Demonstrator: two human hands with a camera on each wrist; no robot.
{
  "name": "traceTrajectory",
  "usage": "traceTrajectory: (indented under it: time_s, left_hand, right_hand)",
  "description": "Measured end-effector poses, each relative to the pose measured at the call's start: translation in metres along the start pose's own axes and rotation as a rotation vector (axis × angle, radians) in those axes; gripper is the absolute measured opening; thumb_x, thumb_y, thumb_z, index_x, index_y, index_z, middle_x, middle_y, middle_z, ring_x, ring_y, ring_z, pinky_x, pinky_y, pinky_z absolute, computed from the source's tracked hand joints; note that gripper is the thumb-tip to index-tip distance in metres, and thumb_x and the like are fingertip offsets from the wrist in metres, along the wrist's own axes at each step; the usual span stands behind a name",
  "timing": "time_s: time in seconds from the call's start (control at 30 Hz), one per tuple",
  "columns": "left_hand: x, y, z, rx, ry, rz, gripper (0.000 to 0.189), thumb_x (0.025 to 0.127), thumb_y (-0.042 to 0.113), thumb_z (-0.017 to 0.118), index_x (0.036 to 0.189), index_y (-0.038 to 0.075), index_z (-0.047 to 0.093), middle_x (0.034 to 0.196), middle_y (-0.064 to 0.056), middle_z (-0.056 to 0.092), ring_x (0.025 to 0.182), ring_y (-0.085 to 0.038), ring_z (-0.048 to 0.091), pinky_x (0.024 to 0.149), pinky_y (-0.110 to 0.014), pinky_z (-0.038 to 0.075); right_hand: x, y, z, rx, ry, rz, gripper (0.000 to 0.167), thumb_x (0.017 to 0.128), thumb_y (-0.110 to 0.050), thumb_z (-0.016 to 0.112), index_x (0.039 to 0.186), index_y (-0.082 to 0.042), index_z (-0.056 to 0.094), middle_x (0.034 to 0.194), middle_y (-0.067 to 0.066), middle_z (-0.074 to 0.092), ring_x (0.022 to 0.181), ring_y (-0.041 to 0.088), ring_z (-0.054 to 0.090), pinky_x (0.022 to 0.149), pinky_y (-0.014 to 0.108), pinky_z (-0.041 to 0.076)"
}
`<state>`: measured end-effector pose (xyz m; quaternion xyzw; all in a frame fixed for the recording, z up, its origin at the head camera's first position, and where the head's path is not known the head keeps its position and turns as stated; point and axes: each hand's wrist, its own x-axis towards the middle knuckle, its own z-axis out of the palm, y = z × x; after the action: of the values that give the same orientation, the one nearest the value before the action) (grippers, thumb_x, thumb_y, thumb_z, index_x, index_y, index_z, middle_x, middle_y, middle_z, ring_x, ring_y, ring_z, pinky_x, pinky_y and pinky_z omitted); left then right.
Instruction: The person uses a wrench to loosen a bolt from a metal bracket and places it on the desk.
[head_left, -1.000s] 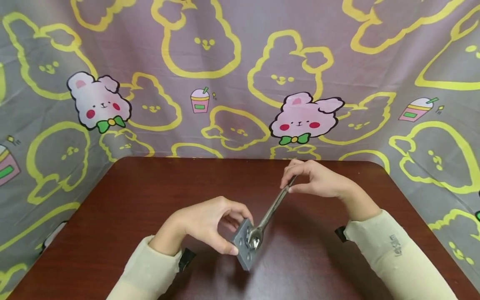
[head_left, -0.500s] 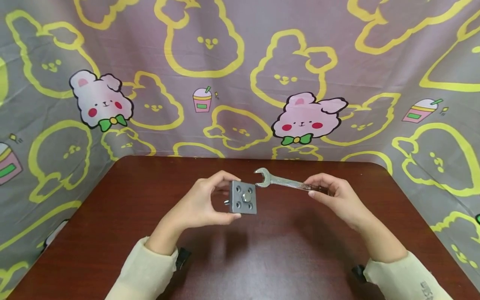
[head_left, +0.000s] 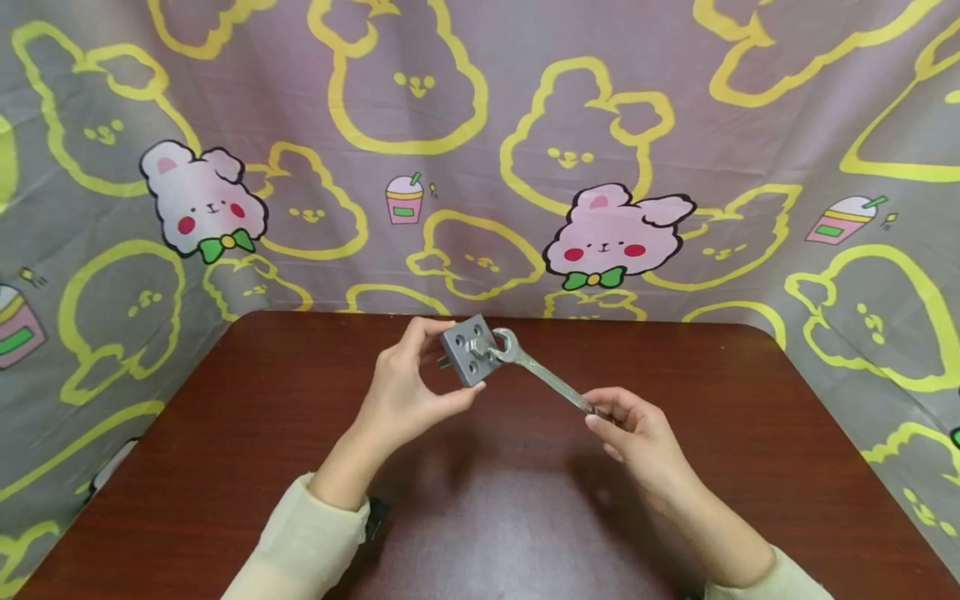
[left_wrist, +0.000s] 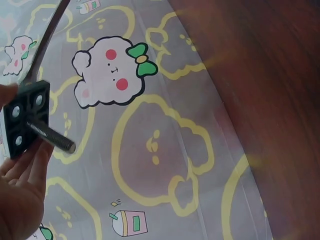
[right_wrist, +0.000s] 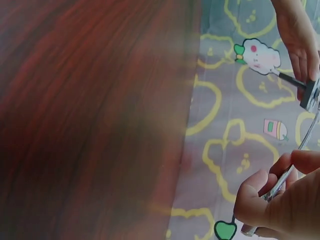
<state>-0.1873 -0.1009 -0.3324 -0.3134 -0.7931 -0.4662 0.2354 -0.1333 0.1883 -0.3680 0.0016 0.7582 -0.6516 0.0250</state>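
Note:
My left hand (head_left: 405, 392) holds a small grey square plate (head_left: 454, 350) by its edges, thumb below and fingers above, raised over the table. Holes sit near the plate's corners, and a hex bolt (head_left: 477, 347) passes through its middle. In the left wrist view the threaded bolt shank (left_wrist: 52, 136) sticks out of the back. My right hand (head_left: 645, 442) grips a combination wrench (head_left: 551, 382) near its far end. The wrench's open end lies right beside the bolt head; whether it touches I cannot tell. The right hand covers the wrench's other end.
A dark red-brown table (head_left: 300, 433) lies beneath both hands. Behind it and at both sides hangs a grey curtain (head_left: 465, 183) with yellow and white rabbit prints.
The ring end was at the bolt first; the wrench has since been turned round, its open end now near the bolt head. The plate has been lifted, tilted and moved away from me.

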Motion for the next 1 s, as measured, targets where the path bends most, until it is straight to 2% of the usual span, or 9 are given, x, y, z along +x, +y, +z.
traceTrajectory:
  time_s: [0.2, 0.37, 0.5, 0.57, 0.67, 0.8, 1.0]
  left_hand:
    - [0.003, -0.001, 0.007, 0.062, 0.090, 0.051, 0.071, 0.065, 0.008, 0.091, 0.122, 0.002, 0.050, 0.117, -0.010, 0.067, 0.100, -0.020, 0.069, 0.082, -0.033, 0.061]
    - [0.002, -0.003, 0.013, 0.121, 0.161, 0.086, 0.071, 0.064, 0.009, 0.090, 0.122, -0.001, 0.050, 0.122, -0.013, 0.066, 0.102, -0.024, 0.070, 0.083, -0.034, 0.060]
    - [0.002, -0.003, 0.015, 0.167, 0.192, 0.120, 0.073, 0.063, 0.011, 0.091, 0.122, -0.002, 0.050, 0.122, -0.014, 0.066, 0.103, -0.026, 0.069, 0.085, -0.036, 0.060]
    - [0.003, -0.003, 0.015, 0.160, 0.191, 0.130, 0.073, 0.063, 0.010, 0.091, 0.122, -0.003, 0.050, 0.122, -0.015, 0.066, 0.103, -0.026, 0.070, 0.084, -0.036, 0.060]
    - [0.003, -0.003, 0.013, 0.133, 0.171, 0.132, 0.072, 0.063, 0.009, 0.091, 0.122, -0.002, 0.051, 0.122, -0.014, 0.066, 0.103, -0.025, 0.069, 0.081, -0.036, 0.061]
    - [0.004, -0.004, 0.005, 0.058, 0.106, 0.126, 0.072, 0.063, 0.007, 0.091, 0.122, -0.001, 0.051, 0.118, -0.013, 0.067, 0.100, -0.022, 0.069, 0.080, -0.034, 0.061]
    - [0.007, -0.001, -0.011, -0.080, -0.051, 0.063, 0.073, 0.062, 0.003, 0.091, 0.125, 0.003, 0.054, 0.110, -0.011, 0.072, 0.095, -0.017, 0.070, 0.087, -0.032, 0.059]
  right_hand:
    - [0.003, -0.001, 0.012, 0.050, 0.021, 0.021, 0.020, 0.091, -0.005, 0.065, 0.106, -0.017, 0.066, 0.086, -0.012, 0.061, 0.076, 0.005, 0.052, 0.062, 0.024, 0.044]
    - [0.003, -0.002, 0.022, 0.073, 0.025, 0.066, 0.020, 0.091, -0.004, 0.065, 0.109, -0.014, 0.065, 0.086, -0.010, 0.060, 0.080, 0.007, 0.053, 0.069, 0.030, 0.045]
    - [0.004, -0.003, 0.028, 0.093, 0.017, 0.083, 0.021, 0.091, -0.006, 0.065, 0.111, -0.013, 0.065, 0.087, -0.010, 0.060, 0.087, 0.008, 0.055, 0.076, 0.036, 0.046]
    - [0.004, -0.003, 0.030, 0.095, 0.018, 0.088, 0.021, 0.091, -0.006, 0.065, 0.111, -0.013, 0.065, 0.087, -0.010, 0.060, 0.088, 0.009, 0.055, 0.076, 0.037, 0.046]
    - [0.006, -0.002, 0.030, 0.095, 0.017, 0.084, 0.020, 0.091, -0.005, 0.064, 0.110, -0.012, 0.065, 0.086, -0.009, 0.061, 0.088, 0.010, 0.056, 0.076, 0.037, 0.046]
    - [0.010, 0.001, 0.027, 0.092, 0.001, 0.045, 0.020, 0.091, -0.003, 0.065, 0.106, -0.015, 0.067, 0.086, -0.011, 0.064, 0.085, 0.008, 0.056, 0.073, 0.034, 0.046]
    - [0.020, 0.006, 0.017, 0.062, -0.049, -0.079, 0.020, 0.090, -0.001, 0.066, 0.105, -0.013, 0.069, 0.087, -0.014, 0.066, 0.076, 0.005, 0.054, 0.060, 0.023, 0.046]
